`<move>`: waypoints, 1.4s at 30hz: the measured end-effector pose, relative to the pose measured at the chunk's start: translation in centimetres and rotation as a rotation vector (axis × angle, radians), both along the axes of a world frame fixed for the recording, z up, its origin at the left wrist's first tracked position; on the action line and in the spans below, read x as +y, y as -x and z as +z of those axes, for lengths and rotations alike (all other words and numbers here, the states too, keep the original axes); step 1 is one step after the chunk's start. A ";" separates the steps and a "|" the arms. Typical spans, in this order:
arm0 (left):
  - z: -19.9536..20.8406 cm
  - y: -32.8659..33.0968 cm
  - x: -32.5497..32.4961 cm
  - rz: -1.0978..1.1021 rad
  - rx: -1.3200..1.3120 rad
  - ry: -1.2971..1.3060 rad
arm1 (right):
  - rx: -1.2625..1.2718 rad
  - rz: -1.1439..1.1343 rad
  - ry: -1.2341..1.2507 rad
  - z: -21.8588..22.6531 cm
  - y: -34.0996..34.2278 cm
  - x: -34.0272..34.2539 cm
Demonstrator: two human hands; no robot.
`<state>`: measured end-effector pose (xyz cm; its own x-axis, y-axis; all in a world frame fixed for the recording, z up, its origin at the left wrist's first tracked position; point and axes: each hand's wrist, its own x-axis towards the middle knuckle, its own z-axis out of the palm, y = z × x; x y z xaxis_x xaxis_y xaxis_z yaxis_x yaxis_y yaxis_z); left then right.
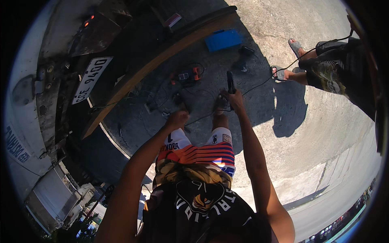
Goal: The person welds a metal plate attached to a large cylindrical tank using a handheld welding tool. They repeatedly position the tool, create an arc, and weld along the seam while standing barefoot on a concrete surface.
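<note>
My right hand is closed around a slim black object that stands upright in front of my right knee. Its kind cannot be made out. A dark cable runs close behind this hand. My left hand hangs by my left knee with its fingers curled; whether anything is in them is hidden. On the ground ahead of my feet sits an orange and black machine with a small panel on top and thin leads around it.
A long wooden beam slants under a vehicle's rear with a licence plate. A blue container lies beyond the machine. Another person in dark shorts stands at the right, on sunlit concrete. Something glows orange at upper left.
</note>
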<state>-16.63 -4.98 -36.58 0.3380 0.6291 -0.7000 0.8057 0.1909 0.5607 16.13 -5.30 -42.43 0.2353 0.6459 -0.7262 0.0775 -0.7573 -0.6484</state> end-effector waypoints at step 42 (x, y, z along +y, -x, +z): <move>-50.1 31.0 47.5 0.274 0.808 -0.287 | 0.132 -0.381 -0.395 -31.4 3.1 4.7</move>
<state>-47.68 42.52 -86.64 -0.3774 0.8023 -0.4625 0.9215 0.3748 -0.1018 13.07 -0.59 -73.83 0.4284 0.7617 -0.4861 -0.2554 -0.4139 -0.8737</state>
